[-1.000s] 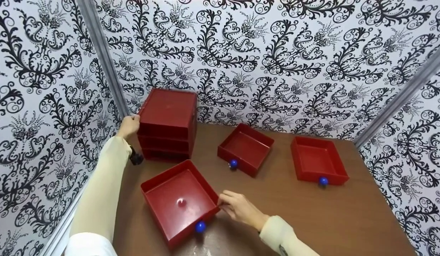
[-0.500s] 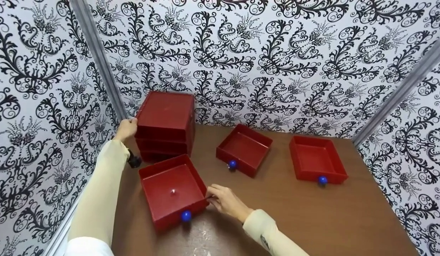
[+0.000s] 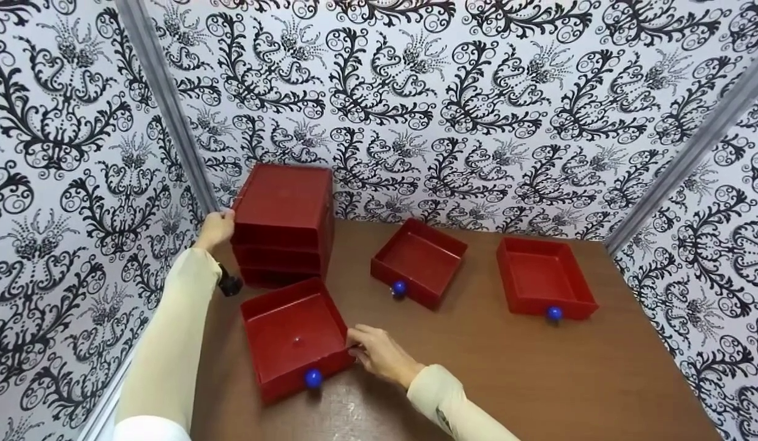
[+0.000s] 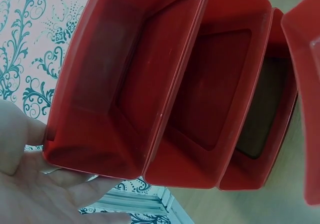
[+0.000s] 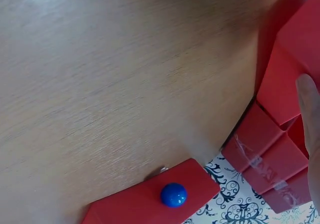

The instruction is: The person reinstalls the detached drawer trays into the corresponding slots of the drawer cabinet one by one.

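Observation:
A red drawer cabinet (image 3: 284,196) with three stacked, open-fronted slots stands at the back left. My left hand (image 3: 217,229) grips its left side by the front edge. In the left wrist view, the thumb is at the edge and the fingers (image 4: 75,184) lie along the outer wall. In front of the cabinet is a red drawer (image 3: 296,334) with a blue round knob (image 3: 313,378) facing me. My right hand (image 3: 382,354) pinches this drawer's front right corner. In the right wrist view only part of that hand (image 5: 312,119) shows, against the drawer's side.
Two more red drawers with blue knobs lie on the brown table (image 3: 477,367): one drawer (image 3: 420,260) turned at an angle right of the cabinet, another drawer (image 3: 544,275) farther right. Patterned walls (image 3: 416,110) close in the back and both sides.
My right hand has brought the drawer leftward and straightened it toward the cabinet's front. The left hand keeps its hold on the cabinet, and the other two drawers stay put.

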`<move>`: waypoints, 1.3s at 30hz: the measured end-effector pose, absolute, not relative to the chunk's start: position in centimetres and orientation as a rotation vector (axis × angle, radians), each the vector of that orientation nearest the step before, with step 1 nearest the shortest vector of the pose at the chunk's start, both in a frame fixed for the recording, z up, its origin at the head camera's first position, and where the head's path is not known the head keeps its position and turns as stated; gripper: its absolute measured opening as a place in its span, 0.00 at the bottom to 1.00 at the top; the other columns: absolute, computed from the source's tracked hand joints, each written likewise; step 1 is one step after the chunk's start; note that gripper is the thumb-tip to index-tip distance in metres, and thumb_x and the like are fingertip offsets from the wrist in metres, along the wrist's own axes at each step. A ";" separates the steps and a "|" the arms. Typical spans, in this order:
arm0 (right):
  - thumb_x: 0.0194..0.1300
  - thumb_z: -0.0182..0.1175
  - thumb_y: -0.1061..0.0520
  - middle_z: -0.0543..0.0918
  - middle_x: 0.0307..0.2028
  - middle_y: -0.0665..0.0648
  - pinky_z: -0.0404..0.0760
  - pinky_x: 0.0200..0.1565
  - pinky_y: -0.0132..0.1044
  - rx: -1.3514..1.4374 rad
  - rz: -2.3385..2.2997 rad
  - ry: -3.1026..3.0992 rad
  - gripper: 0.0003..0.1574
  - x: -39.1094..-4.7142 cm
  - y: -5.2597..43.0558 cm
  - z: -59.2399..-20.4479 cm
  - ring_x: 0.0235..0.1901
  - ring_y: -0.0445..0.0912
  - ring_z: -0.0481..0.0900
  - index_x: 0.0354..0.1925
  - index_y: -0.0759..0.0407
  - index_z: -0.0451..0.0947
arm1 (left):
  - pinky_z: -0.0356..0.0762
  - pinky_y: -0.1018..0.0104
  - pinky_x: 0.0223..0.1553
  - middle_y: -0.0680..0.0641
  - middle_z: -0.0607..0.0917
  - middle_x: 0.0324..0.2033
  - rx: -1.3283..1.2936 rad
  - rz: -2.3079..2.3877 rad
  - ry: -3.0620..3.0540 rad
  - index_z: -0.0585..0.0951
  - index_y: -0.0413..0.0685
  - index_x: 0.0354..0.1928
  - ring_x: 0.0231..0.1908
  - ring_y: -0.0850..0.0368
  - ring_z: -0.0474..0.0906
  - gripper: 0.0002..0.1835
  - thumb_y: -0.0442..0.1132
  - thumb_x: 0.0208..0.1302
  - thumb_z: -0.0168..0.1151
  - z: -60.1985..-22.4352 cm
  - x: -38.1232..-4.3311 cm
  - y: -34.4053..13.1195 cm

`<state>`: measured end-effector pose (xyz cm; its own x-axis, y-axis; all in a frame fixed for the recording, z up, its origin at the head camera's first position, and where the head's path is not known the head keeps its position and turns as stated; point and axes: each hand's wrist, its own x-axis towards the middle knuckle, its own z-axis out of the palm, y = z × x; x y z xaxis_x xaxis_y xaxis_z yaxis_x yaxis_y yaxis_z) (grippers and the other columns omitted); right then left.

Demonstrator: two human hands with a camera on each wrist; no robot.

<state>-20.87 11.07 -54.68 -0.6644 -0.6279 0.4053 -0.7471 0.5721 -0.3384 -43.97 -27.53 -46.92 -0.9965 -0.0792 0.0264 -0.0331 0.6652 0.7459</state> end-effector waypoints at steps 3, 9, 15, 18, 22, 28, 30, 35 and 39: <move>0.58 0.60 0.59 0.75 0.30 0.46 0.76 0.36 0.21 1.118 0.692 -2.564 0.06 -21.1 10.4 -54.8 0.32 0.36 0.77 0.33 0.50 0.73 | 0.69 0.53 0.54 0.31 0.77 0.46 0.119 -1.266 -2.823 0.77 0.37 0.40 0.43 0.45 0.72 0.26 0.51 0.69 0.36 -43.8 -40.5 -25.8; 0.58 0.60 0.59 0.75 0.29 0.46 0.75 0.33 0.19 1.092 0.652 -2.507 0.06 -21.0 8.4 -54.8 0.30 0.35 0.76 0.33 0.51 0.71 | 0.66 0.49 0.56 0.27 0.72 0.47 0.181 -1.204 -2.863 0.71 0.32 0.38 0.45 0.41 0.69 0.24 0.45 0.70 0.29 -40.4 -36.6 -23.7; 0.54 0.62 0.58 0.75 0.29 0.45 0.76 0.30 0.24 1.025 0.530 -2.451 0.09 -20.9 6.0 -55.2 0.27 0.36 0.77 0.33 0.49 0.71 | 0.63 0.48 0.60 0.26 0.71 0.53 0.232 -1.186 -2.898 0.71 0.30 0.48 0.52 0.37 0.69 0.27 0.45 0.70 0.27 -40.2 -36.0 -23.8; 0.54 0.62 0.57 0.74 0.28 0.45 0.75 0.29 0.27 0.988 0.451 -2.417 0.10 -20.9 5.0 -55.3 0.26 0.38 0.75 0.33 0.48 0.71 | 0.61 0.46 0.62 0.27 0.69 0.57 0.253 -1.146 -2.932 0.69 0.32 0.55 0.58 0.35 0.66 0.28 0.45 0.70 0.26 -40.2 -35.9 -23.9; 0.54 0.62 0.55 0.73 0.28 0.46 0.75 0.28 0.28 0.952 0.371 -2.388 0.11 -21.1 3.8 -55.4 0.26 0.38 0.73 0.34 0.49 0.69 | 0.64 0.48 0.59 0.28 0.72 0.52 0.250 -1.154 -2.896 0.72 0.31 0.46 0.51 0.39 0.70 0.26 0.45 0.70 0.28 -40.1 -35.8 -23.6; 0.54 0.62 0.55 0.73 0.27 0.47 0.75 0.28 0.27 0.940 0.344 -2.368 0.12 -21.5 2.5 -55.6 0.25 0.38 0.73 0.34 0.52 0.69 | 0.66 0.49 0.55 0.29 0.73 0.47 0.258 -1.179 -2.859 0.70 0.36 0.32 0.45 0.43 0.69 0.24 0.46 0.69 0.27 -40.2 -36.0 -23.5; 0.54 0.63 0.55 0.74 0.27 0.47 0.74 0.28 0.27 0.932 0.355 -2.365 0.12 -21.7 2.3 -55.7 0.25 0.38 0.73 0.34 0.52 0.69 | 0.66 0.48 0.56 0.29 0.73 0.48 0.255 -1.184 -2.863 0.70 0.37 0.33 0.45 0.42 0.68 0.24 0.47 0.69 0.26 -40.2 -36.2 -23.3; 0.54 0.62 0.57 0.74 0.27 0.48 0.74 0.28 0.27 0.905 0.396 -2.408 0.13 -22.4 2.1 -56.0 0.25 0.40 0.74 0.37 0.51 0.69 | 0.66 0.48 0.56 0.29 0.73 0.48 0.251 -1.196 -2.863 0.70 0.37 0.33 0.45 0.43 0.68 0.25 0.48 0.69 0.26 -40.3 -36.8 -23.1; 0.59 0.57 0.59 0.77 0.33 0.52 0.78 0.31 0.31 0.896 0.373 -2.486 0.14 -22.8 2.1 -56.3 0.30 0.43 0.77 0.44 0.48 0.68 | 0.71 0.54 0.48 0.32 0.77 0.42 0.193 -1.196 -2.809 0.73 0.46 0.28 0.39 0.47 0.71 0.25 0.56 0.68 0.33 -44.5 -41.0 -25.2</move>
